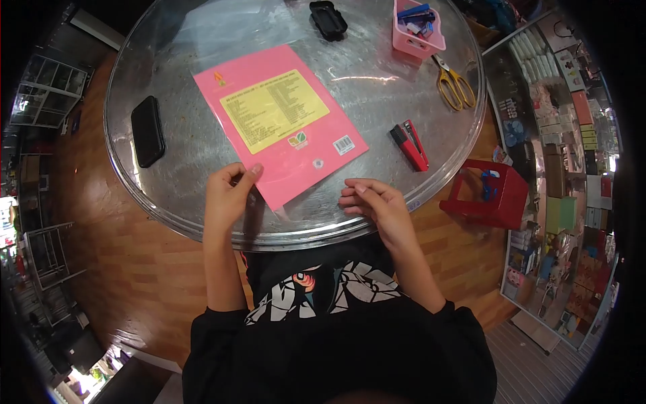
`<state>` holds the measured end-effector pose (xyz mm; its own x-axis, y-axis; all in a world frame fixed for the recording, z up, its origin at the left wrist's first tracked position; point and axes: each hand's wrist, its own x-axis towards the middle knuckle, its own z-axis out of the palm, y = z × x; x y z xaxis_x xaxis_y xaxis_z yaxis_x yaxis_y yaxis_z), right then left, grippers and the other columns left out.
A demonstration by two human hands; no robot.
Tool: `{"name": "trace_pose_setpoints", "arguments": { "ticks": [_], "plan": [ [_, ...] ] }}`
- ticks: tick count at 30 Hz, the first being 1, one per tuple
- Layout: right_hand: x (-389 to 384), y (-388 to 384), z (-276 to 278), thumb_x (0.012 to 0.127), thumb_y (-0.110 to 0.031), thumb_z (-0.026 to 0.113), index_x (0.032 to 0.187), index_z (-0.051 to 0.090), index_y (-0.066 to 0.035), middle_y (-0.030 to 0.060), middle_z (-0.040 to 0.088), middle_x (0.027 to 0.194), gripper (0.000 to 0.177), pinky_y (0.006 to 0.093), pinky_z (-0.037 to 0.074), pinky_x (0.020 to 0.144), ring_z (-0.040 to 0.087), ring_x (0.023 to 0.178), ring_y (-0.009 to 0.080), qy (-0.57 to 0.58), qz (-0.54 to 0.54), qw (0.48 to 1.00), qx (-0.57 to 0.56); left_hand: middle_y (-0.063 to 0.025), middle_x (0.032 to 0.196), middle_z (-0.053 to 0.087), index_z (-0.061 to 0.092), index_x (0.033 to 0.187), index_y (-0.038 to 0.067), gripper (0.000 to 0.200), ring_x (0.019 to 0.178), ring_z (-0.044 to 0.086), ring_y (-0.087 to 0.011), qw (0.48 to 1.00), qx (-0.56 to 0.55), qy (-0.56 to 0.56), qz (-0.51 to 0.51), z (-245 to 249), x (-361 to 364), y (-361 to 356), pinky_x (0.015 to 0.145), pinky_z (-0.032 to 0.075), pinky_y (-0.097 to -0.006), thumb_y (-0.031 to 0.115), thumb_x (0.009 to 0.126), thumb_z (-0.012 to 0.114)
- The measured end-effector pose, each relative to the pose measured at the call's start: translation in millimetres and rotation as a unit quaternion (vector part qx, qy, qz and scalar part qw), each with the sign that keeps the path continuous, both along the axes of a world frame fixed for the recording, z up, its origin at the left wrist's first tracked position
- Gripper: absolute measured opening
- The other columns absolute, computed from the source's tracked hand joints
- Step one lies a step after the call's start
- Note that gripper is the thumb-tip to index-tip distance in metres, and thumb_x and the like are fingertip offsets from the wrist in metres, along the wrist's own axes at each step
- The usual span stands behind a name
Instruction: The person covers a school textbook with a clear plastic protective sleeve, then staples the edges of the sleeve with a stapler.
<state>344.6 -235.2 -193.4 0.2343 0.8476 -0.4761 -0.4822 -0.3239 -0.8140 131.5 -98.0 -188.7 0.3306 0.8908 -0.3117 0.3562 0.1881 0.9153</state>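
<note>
A pink book [323, 135] with a yellow text panel and a barcode lies tilted on the round metal table [182, 161]. A clear plastic film shows at its lower corner. My left hand [232, 190] has the book's lower left edge between thumb and fingers. My right hand [378, 205] is off the book's lower right side, holding nothing, with its fingers loosely curled and apart. A red and black stapler [410, 146] lies beyond my right hand, to the right of the book.
A black phone [148, 131] lies left of the book. Toward the far side are a small black case [328, 20], a pink basket [418, 46] of stationery and yellow-handled scissors [455, 87]. A red plastic stool [488, 195] stands right of the table, before glass shelves [555, 168].
</note>
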Motion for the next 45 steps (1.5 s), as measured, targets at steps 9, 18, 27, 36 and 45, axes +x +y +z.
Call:
{"name": "trace_pose_setpoints", "arguments": {
  "ticks": [9,18,27,36,45],
  "plan": [
    [-2,5,-13,0.086,-0.012,0.043,0.112,0.041,0.011,0.0205,0.051,0.104,0.034,0.0343,0.048,0.079,0.055,0.095,0.0274,0.249,-0.078,0.965,-0.020,0.0026,0.062,0.052,0.057,0.068,-0.003,0.022,0.059,0.042,-0.0023,0.999,0.030,-0.043,-0.007,32,13,3,0.052,0.033,-0.0166,0.015,0.081,0.059],
    [-21,35,2,0.087,-0.012,0.042,0.108,0.045,0.004,0.0179,0.052,0.108,0.026,0.0376,0.046,0.084,0.053,0.100,0.0272,0.314,-0.101,0.943,-0.032,-0.0002,0.063,0.055,0.057,0.071,-0.004,0.022,0.057,0.044,-0.0034,0.997,0.068,-0.028,-0.012,28,11,1,0.052,0.034,-0.0183,0.016,0.080,0.059],
    [-43,49,-14,0.087,-0.012,0.046,0.105,0.046,-0.001,0.0093,0.053,0.102,0.021,0.0350,0.044,0.085,0.053,0.096,0.0205,0.297,-0.098,0.949,-0.034,-0.0071,0.068,0.056,0.059,0.079,-0.003,0.026,0.058,0.052,-0.0113,0.925,0.312,0.208,0.054,50,4,-45,0.052,0.039,-0.0255,0.022,0.082,0.055],
    [-58,48,-18,0.086,-0.010,0.047,0.101,0.047,0.000,0.0113,0.053,0.101,0.018,0.0343,0.045,0.083,0.054,0.093,0.0208,0.308,-0.074,0.948,-0.027,-0.0044,0.078,0.055,0.048,0.110,0.001,0.032,0.058,0.050,-0.0073,0.917,-0.298,-0.258,0.064,-3,19,-95,0.049,0.040,-0.0169,0.024,0.087,0.048],
    [-63,49,-16,0.086,-0.011,0.047,0.101,0.047,0.001,0.0119,0.052,0.102,0.019,0.0358,0.043,0.086,0.051,0.099,0.0223,0.299,-0.052,0.952,-0.033,-0.0092,0.077,0.057,0.052,0.091,-0.002,0.027,0.062,0.053,-0.0108,0.899,-0.185,-0.294,0.265,-14,18,-71,0.052,0.043,-0.0217,0.024,0.087,0.049]
  ]
}}
